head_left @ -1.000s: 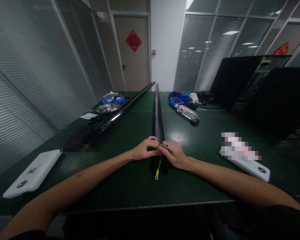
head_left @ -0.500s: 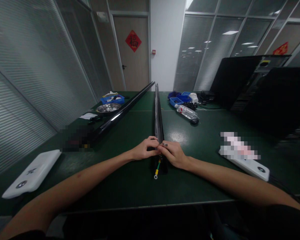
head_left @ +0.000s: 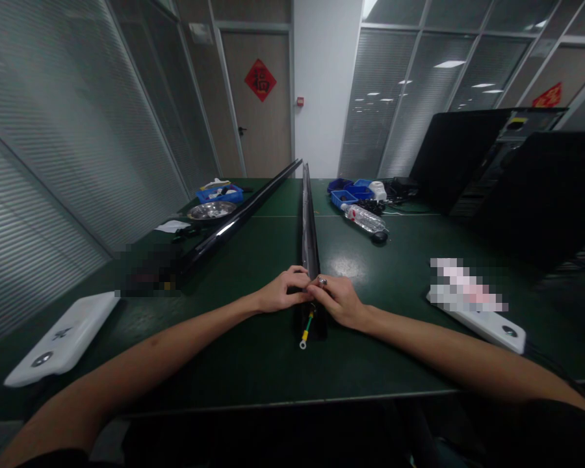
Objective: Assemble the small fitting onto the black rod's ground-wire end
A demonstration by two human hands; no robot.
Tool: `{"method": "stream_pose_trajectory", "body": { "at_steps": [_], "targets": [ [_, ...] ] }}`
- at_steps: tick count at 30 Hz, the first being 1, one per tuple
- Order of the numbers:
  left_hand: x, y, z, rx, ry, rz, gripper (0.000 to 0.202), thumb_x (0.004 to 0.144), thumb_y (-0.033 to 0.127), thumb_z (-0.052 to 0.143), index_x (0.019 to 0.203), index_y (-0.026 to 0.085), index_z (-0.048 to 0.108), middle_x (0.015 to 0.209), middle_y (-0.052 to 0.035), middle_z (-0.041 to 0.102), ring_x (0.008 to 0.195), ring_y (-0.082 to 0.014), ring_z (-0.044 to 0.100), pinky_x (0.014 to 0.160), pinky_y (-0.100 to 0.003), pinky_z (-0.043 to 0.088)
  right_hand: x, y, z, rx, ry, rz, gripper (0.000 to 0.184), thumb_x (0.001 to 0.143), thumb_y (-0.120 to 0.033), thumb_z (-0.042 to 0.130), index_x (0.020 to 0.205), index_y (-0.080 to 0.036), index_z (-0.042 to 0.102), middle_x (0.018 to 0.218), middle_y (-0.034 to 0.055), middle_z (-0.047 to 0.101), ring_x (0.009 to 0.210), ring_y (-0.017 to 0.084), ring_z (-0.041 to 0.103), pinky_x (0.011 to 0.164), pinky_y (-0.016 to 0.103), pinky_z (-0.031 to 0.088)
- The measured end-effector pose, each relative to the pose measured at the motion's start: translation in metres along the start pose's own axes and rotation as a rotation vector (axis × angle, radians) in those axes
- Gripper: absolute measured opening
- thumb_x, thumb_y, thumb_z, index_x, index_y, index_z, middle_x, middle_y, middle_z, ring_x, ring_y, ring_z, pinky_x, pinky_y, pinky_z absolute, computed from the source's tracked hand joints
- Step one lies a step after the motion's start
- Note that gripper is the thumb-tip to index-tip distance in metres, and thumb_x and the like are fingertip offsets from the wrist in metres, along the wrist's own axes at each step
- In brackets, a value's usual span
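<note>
A long black channel-shaped rail [head_left: 309,227] runs away from me down the middle of the table. Over its near end, my left hand [head_left: 285,290] and my right hand [head_left: 340,300] meet with fingertips pressed together. Both hands are closed; whatever lies between the fingertips is hidden. A ring is on a finger of the right hand. Just below the fingers, a short green-and-yellow wire [head_left: 308,328] comes out of the rail end, tipped with a metal ring terminal [head_left: 303,345].
A second black rail [head_left: 238,218] lies slanted at left, beside a metal bowl [head_left: 211,210] and a blue tray [head_left: 219,195]. To the right are blue bins [head_left: 342,198], a plastic bottle [head_left: 365,218] and black computer cases [head_left: 468,143]. White devices [head_left: 68,331] flank my arms.
My hands stay at the rail's near end with almost no movement. The ring terminal has shifted very slightly to the left.
</note>
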State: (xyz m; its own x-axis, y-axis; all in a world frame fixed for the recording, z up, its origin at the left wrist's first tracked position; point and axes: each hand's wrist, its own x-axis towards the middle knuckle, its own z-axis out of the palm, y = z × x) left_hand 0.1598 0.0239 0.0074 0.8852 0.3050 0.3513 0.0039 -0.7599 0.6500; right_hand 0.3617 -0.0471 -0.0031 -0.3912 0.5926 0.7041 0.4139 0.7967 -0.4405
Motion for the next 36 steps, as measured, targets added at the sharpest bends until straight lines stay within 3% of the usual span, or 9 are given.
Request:
{"method": "stream_pose_trajectory", "body": {
  "at_steps": [10,22,36],
  "targets": [
    [-0.0005,-0.0004,0.0003,-0.014,0.002,-0.007,0.024,0.099,0.039,0.06,0.094,0.018,0.069,0.096,-0.0026,0.073,0.096,-0.019,0.063,0.115,-0.043,0.027,-0.0012,0.0002,-0.0013,0.048,-0.029,-0.017,0.039,0.11,-0.035,0.038,0.083,-0.017,0.061,0.075,0.0026,0.062,0.066,0.015,0.06,0.062,0.027,0.047],
    [-0.0002,-0.0022,0.0009,-0.002,-0.003,0.004,0.022,0.101,0.037,0.057,0.099,0.018,0.07,0.099,-0.0029,0.073,0.097,-0.0192,0.064,0.115,-0.043,0.027,-0.0006,-0.0003,-0.0012,0.015,-0.032,0.015,0.036,0.108,-0.035,0.041,0.084,-0.018,0.061,0.073,0.0027,0.063,0.062,0.016,0.059,0.06,0.028,0.047],
    [-0.0002,-0.0011,0.0008,-0.001,-0.002,-0.016,0.023,0.099,0.037,0.06,0.09,0.017,0.067,0.093,-0.0018,0.072,0.095,-0.0187,0.063,0.115,-0.042,0.027,-0.0011,-0.0011,-0.0016,0.059,-0.038,0.002,0.041,0.11,-0.035,0.035,0.083,-0.018,0.06,0.076,0.004,0.063,0.067,0.016,0.06,0.065,0.028,0.049]
  ]
}}
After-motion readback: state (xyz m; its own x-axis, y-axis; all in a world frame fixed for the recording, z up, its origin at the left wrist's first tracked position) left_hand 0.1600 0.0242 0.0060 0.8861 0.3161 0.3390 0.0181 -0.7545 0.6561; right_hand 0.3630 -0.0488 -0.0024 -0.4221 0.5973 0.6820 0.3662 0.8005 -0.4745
